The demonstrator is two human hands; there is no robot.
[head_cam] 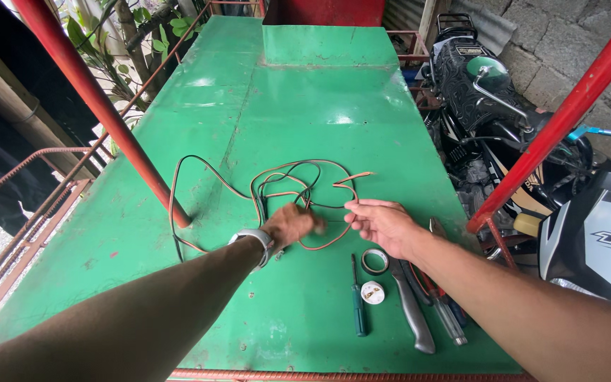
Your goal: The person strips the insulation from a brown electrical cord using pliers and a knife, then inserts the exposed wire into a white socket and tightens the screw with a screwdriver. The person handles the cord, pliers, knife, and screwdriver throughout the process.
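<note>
Head view of a green metal tabletop (305,106) framed by red steel posts (100,106). A tangle of red-and-black twin wire (277,185) lies in loose loops near the table's middle, one long loop running out toward the left post. The left hand (293,225) — a wristwatch (254,240) on its wrist, a brown sleeve (129,318) above that — rests over the near edge of the tangle with its fingers curled down onto the wire; motion blur hides whether they actually pinch a strand. The right hand (383,223) hovers just beside it, fingers loosely extended and open, holding nothing, its fingertips close to the wire's near loop. Laid out on the table under the right forearm: a blue-handled screwdriver (357,301), a small roll of tape (374,261), a round white fitting (373,291), a grey-handled tool (413,311) and pliers (443,304) — all well apart from the wire. A parked motorcycle (496,113) stands beyond the table's right edge.
</note>
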